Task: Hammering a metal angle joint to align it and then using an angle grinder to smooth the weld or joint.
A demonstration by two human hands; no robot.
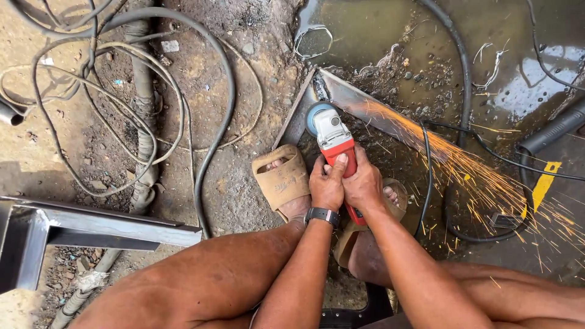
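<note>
From the head camera, looking straight down: the person squats on the dirt floor (201, 122), knees spread, and both hands are wrapped around a red angle grinder (334, 139). The left hand (326, 186) grips the red body from the left, fingers closed over it, with a dark wristwatch (322, 215) on the wrist. The right hand (364, 183) is closed on the body just beside the left, the two hands touching.

The grinder's grey head points away from the person, and its disc meets a long angled steel bar (378, 113) lying on the ground. Orange sparks (481, 176) stream off to the right across wet ground and dark cables (463, 140). A foot in a tan sandal (281, 180) rests on a flat metal strip (292, 119) beside the bar, seemingly pinning the work down; the other foot is mostly hidden under the right forearm.

Grinding looks to be the step in hand, well under way at the near end of the bar. Going further along it would call for a firm two-handed hold, a steady disc angle, and keeping the cables and toes out of the spark path.

To the left lie loose grey hoses (143, 109) and a steel frame piece (91, 228).
</note>
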